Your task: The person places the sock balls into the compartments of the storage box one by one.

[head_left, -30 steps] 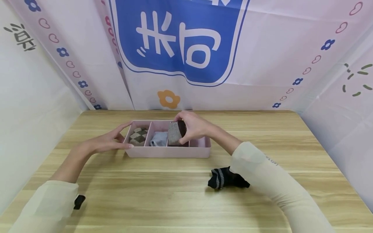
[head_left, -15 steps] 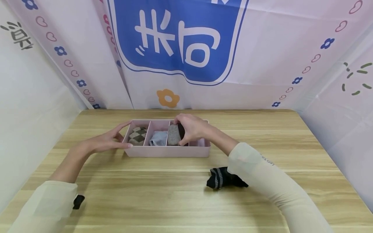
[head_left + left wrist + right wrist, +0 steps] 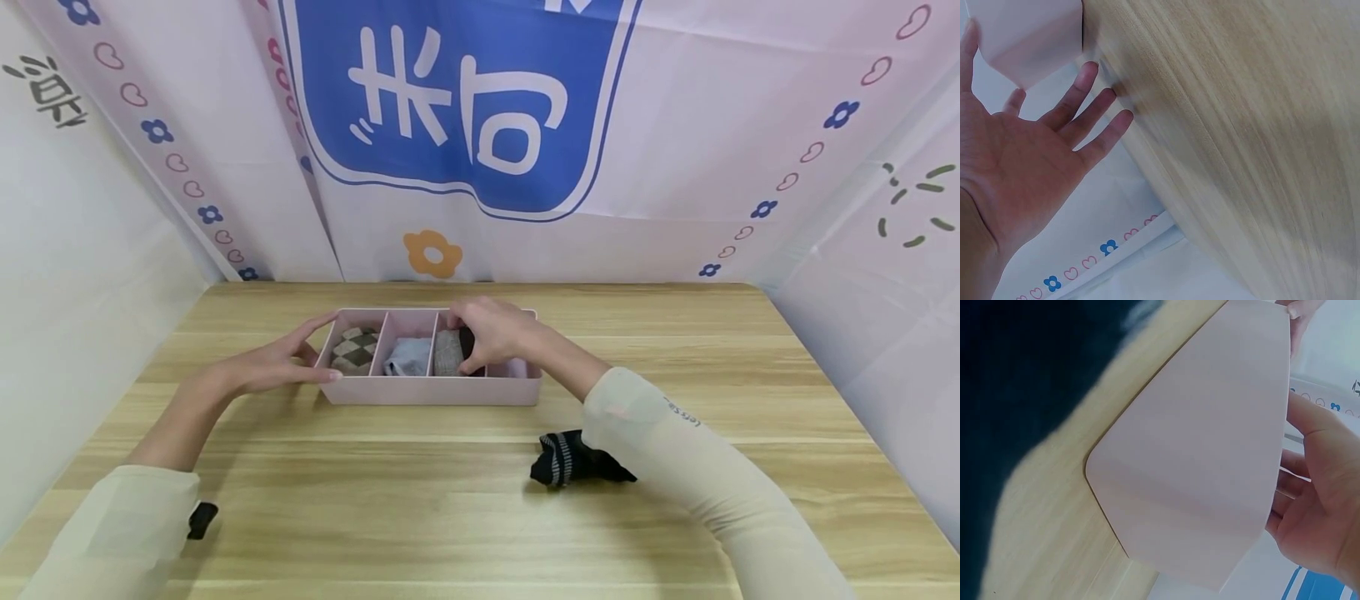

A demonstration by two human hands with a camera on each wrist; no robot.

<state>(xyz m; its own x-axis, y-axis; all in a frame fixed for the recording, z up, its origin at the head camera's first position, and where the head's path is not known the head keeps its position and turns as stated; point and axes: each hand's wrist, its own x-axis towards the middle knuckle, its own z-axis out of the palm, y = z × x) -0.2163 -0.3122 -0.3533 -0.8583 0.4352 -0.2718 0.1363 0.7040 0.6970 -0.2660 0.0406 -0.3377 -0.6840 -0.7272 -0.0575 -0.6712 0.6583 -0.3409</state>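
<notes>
A pink divided box (image 3: 435, 392) sits near the back of the table. My left hand (image 3: 270, 362) holds its left end, thumb at the front corner and index finger at the back; the other fingers (image 3: 1088, 115) extend loosely below the box. My right hand (image 3: 495, 329) reaches into the third compartment and grips a folded grey and dark sock (image 3: 449, 352) there. The right wrist view shows the box wall (image 3: 1191, 437) with the fingers hidden behind its rim. Left of it lie a light blue folded sock (image 3: 408, 357) and a checkered brown sock (image 3: 356, 350), each in its own compartment.
A black sock with grey stripes (image 3: 562, 460) lies on the wooden table (image 3: 420, 500), in front of the box and partly behind my right sleeve (image 3: 637, 408). A printed cloth backdrop (image 3: 675, 167) stands behind the table.
My right hand has moved slightly down, and the grey and dark sock has sunk deeper into the third compartment. My left hand has stayed on the box's end.
</notes>
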